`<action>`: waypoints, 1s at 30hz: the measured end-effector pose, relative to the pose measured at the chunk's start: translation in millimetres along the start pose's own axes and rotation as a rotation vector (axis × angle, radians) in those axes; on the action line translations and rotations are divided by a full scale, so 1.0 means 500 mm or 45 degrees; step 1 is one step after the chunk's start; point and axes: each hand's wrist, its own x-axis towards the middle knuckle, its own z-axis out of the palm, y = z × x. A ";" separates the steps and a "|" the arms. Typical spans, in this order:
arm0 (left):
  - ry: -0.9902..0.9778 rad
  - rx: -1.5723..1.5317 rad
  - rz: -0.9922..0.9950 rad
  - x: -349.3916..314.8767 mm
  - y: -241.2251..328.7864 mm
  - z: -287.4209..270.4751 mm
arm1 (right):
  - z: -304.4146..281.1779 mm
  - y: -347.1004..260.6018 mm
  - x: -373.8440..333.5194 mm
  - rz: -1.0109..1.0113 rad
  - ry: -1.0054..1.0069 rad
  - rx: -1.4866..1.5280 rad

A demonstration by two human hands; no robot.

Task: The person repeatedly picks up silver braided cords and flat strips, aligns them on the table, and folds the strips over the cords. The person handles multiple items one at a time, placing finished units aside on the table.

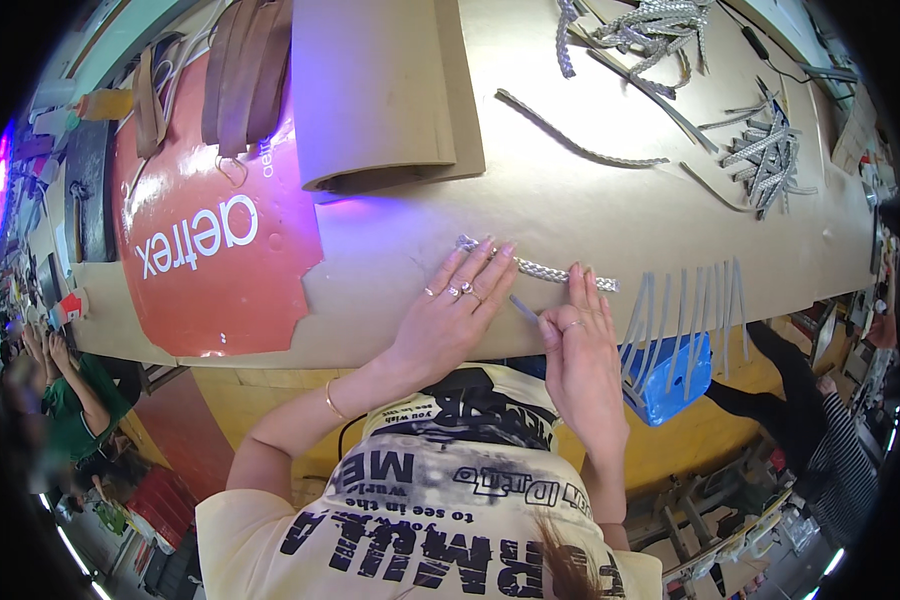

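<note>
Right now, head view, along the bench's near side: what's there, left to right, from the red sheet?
Red sheet → left hand → right hand → grey strips. Braid left out: it runs under the fingers of both hands.

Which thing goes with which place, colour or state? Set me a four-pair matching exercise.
1. Row of thin strips
2. Large panel
3. Central braid
4. Brown sheet

A. Curled over
B. Beneath fingers of the left hand and right hand
C. Overhanging the table's near edge
D. Orange-red

Pairs: 1-C, 2-D, 3-B, 4-A
</note>
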 end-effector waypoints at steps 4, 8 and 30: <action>-0.060 -0.168 -0.107 0.000 -0.001 0.000 | 0.004 -0.006 0.000 0.011 0.019 0.031; -0.097 -0.051 -0.142 0.000 0.004 -0.005 | 0.011 -0.002 -0.007 0.026 0.023 0.052; -0.085 0.038 -0.230 0.010 0.046 -0.005 | -0.014 0.004 -0.028 0.209 0.059 0.224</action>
